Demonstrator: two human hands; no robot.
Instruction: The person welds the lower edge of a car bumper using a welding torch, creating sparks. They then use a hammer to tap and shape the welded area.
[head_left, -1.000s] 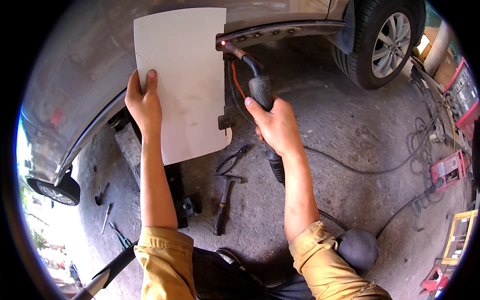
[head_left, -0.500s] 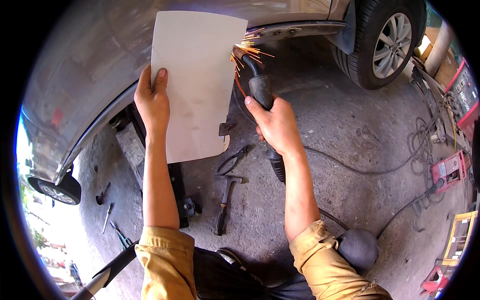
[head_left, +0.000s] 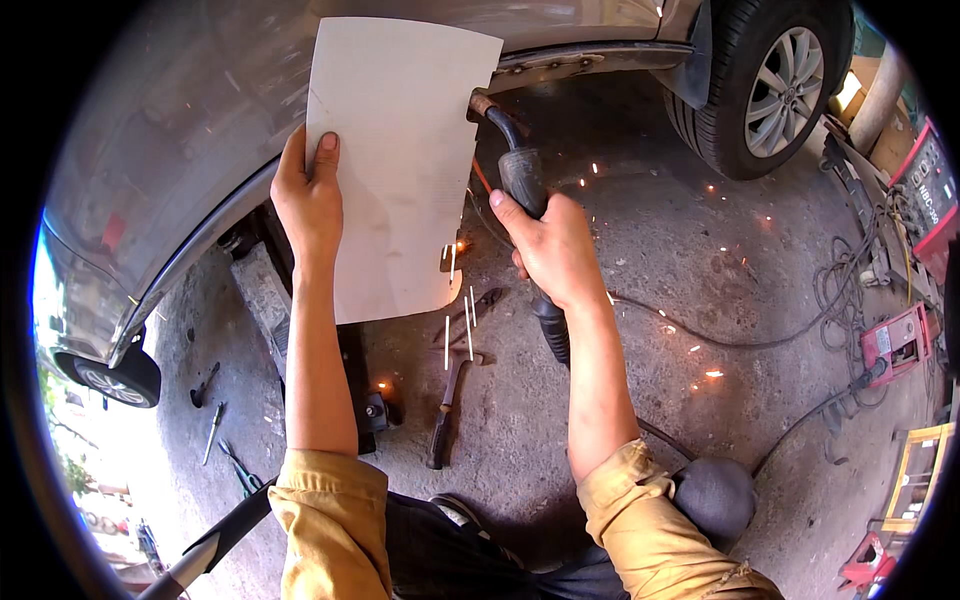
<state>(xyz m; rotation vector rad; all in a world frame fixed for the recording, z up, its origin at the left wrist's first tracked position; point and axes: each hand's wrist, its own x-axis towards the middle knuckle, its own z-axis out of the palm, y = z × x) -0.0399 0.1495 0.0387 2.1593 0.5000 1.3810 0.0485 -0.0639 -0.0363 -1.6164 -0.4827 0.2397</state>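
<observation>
The right hand (head_left: 555,250) has a closed grip on the welding torch (head_left: 520,170), tip at the car sill (head_left: 570,62). The left hand (head_left: 310,195) pinches a white sheet (head_left: 400,150) as shield. Welding seems underway; both must hold steady as sparks (head_left: 640,290) fly.

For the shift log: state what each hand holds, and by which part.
Left hand grips the white sheet by its left edge. Right hand wraps the welding torch around its handle.
</observation>
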